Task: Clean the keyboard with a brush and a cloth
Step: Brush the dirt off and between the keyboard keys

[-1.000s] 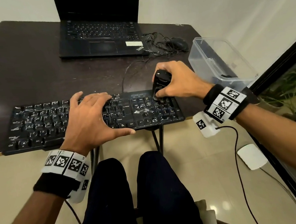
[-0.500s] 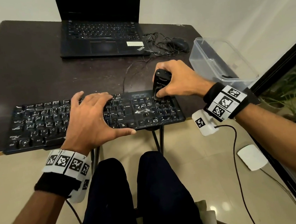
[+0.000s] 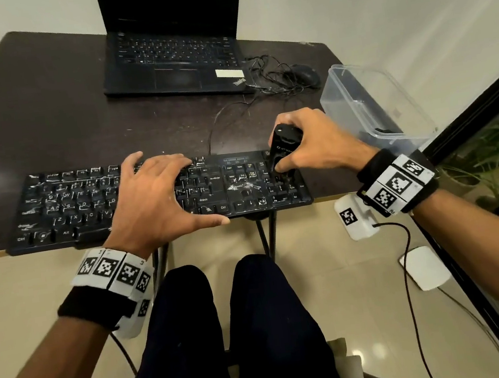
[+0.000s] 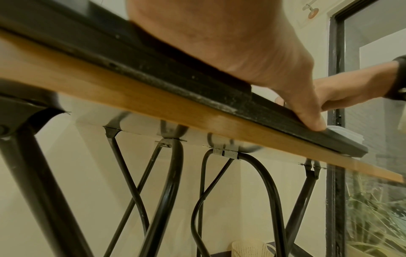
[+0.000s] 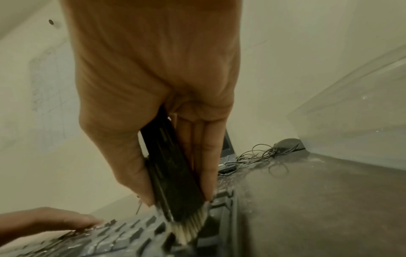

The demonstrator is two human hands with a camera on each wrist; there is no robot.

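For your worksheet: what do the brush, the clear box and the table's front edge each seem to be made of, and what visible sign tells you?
Brush: black handle, probably hard plastic with a dull sheen; pale bristles that splay against the keys, fibre unclear.
Clear box: see-through, slightly cloudy, so likely plastic.
Table's front edge: tan with a faint grain, looks like wood or wood-look banding under a dark top.

Seen from below the table edge (image 4: 153, 102): the left hand (image 4: 230, 43) rests on the black keyboard (image 4: 197, 87), thumb stretched along its front rim. Beyond the thumb, the right hand (image 4: 351, 90) reaches in. Black metal table legs (image 4: 171, 182) cross beneath; a window frame (image 4: 335, 69) stands behind.
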